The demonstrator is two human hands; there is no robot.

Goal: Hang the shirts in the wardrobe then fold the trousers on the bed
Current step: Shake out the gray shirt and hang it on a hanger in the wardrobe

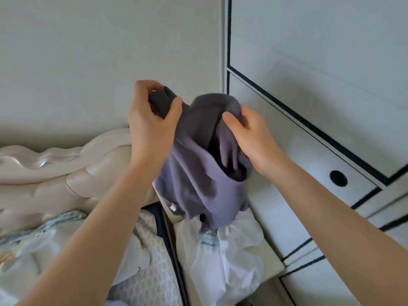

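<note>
While the left hand (152, 120) grips one bunched end of the grey-purple garment (198, 164), the right hand (249, 138) pinches its other fold. It hangs above a white plastic bag (223, 257), beside the wardrobe door (309, 107).

A bedroom in a home: a cream padded headboard (66, 166) at nine o'clock, patterned bedding (148, 252) at seven, a white wardrobe (309, 58) with dark trim from one to four, and a plain wall (88, 51) at eleven.
</note>
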